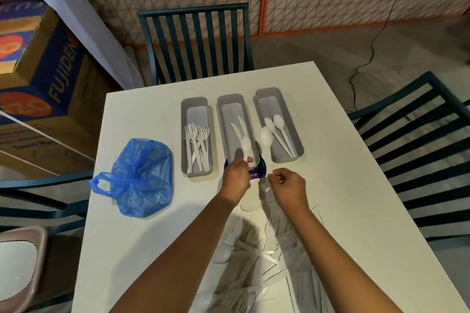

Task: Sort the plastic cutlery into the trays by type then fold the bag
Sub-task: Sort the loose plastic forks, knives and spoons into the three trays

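Observation:
Three grey trays stand side by side: the left tray (183,134) holds several forks, the middle tray (223,129) holds knives, the right tray (297,140) holds spoons. My left hand (236,178) grips a white spoon (245,148) over the near end of the middle tray. Another spoon (266,136) sits between the middle and right trays. My right hand (288,187) hovers just in front of the trays with curled fingers and nothing visible in them. A crumpled blue bag (140,178) lies left of the trays. A pile of mixed white cutlery (254,256) lies near me, partly under my arms.
The white table (142,119) carries it all. A purple label (256,173) shows at the near end of the middle tray. Dark slatted chairs (193,40) stand at the far, right and left sides. Cardboard boxes (45,89) stand at the left.

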Tool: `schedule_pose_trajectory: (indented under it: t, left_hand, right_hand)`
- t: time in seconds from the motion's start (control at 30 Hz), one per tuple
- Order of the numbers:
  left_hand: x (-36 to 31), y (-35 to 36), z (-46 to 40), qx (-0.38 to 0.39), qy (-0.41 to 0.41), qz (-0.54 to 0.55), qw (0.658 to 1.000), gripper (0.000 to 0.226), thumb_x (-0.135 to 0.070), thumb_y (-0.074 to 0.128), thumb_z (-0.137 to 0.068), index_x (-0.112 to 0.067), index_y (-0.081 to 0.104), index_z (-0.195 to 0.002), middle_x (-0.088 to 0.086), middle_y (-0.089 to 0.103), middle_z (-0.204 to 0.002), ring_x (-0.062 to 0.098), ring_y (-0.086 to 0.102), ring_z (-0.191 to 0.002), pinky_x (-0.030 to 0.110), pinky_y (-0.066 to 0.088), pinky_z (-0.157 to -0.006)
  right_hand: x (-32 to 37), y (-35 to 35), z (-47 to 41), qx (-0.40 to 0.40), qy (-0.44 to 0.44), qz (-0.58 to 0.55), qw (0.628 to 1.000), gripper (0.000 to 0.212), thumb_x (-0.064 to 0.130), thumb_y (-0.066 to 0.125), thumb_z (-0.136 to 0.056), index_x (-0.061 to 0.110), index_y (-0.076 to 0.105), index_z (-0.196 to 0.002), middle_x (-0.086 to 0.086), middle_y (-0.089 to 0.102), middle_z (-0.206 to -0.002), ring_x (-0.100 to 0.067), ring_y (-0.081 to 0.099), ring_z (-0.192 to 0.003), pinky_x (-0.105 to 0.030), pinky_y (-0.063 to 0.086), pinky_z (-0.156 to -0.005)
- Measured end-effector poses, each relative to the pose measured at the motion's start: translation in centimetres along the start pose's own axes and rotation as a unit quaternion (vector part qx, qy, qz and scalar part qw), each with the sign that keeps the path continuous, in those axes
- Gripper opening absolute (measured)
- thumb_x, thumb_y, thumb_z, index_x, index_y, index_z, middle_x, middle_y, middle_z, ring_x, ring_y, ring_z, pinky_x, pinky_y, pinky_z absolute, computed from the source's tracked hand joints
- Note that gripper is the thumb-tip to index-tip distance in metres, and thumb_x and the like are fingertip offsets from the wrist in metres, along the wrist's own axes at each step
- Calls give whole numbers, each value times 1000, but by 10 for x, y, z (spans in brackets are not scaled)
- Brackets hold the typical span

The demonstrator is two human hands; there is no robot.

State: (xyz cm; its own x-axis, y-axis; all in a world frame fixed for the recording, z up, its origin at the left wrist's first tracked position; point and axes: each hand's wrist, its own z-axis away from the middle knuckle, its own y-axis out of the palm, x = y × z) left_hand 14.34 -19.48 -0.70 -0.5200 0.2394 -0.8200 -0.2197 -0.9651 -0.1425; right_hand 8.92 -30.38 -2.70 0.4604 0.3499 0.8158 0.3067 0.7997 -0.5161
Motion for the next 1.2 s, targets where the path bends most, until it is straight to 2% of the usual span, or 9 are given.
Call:
schedule_pose_trajectory:
  t: [0.1,0.27,0.47,0.6,0.67,0.77,0.87,1.0,1.2]
  left_hand:
    - [-12,13,-20,-17,7,-40,999,28,-6,41,-92,-6,64,-107,18,61,-98,30,58,-86,37,49,-74]
    - [-26,35,-49,-24,16,-109,994,20,-11,51,-86,-9,71,-88,12,66,-84,28,59,-77,36,51,-81]
    - [-46,58,-77,-18,23,-164,986,34,1,50,-82,-13,41,-52,4,43,-54,20,44,-53,24,39,-54]
    - [-48,73,-90,-23,38,-192,980,24,-3,50,-86,-6,55,-62,13,54,-64,28,54,-65,30,45,-63]
    - [-51,78,-94,-22,60,-190,980,22,-9,50,-90,-1,61,-73,24,64,-86,37,60,-87,31,46,-75]
    - [-49,83,-94,-12,86,-207,974,30,-17,42,-97,1,62,-110,21,61,-121,34,53,-116,29,39,-95]
    - [-33,80,-88,-36,131,-186,973,35,-16,45,-93,3,59,-119,20,63,-119,31,56,-115,18,37,-90]
    - [-13,68,-71,-78,170,-154,970,25,0,49,-90,2,64,-110,15,68,-108,25,61,-101,0,34,-75]
    - [21,27,-39,-61,136,-107,983,12,0,54,-89,-4,66,-89,11,67,-92,29,64,-91,34,51,-85]
  right_hand:
    - [-3,-15,-31,-25,28,97,995,20,17,53,-91,3,68,-91,-15,69,-90,-29,62,-83,-27,46,-72]
    - [1,-25,-75,-1,94,187,978,18,21,54,-90,10,68,-93,-11,68,-98,-31,62,-91,-30,45,-79]
    - [6,-29,-114,24,122,219,968,17,23,58,-87,10,68,-92,-12,68,-98,-31,61,-91,-26,41,-75]
    - [6,-29,-129,25,119,219,968,13,23,56,-87,14,63,-82,-11,66,-90,-31,57,-81,-27,44,-77]
    - [5,-28,-131,29,110,218,969,17,24,55,-88,12,68,-89,-9,67,-92,-30,60,-83,-29,48,-80]
    - [0,-31,-125,15,63,209,976,22,21,53,-88,6,68,-94,-13,68,-93,-33,60,-85,-34,50,-80]
    - [-12,-34,-115,-22,12,167,986,23,17,50,-91,5,65,-103,-16,69,-95,-36,61,-88,-37,51,-81]
    - [-28,-35,-92,-56,0,81,995,25,16,51,-92,8,65,-110,-12,69,-99,-31,64,-86,-31,51,-79]
    - [-42,-28,-47,-23,-45,69,996,21,11,50,-90,9,69,-99,-7,70,-91,-20,62,-82,-23,45,-72]
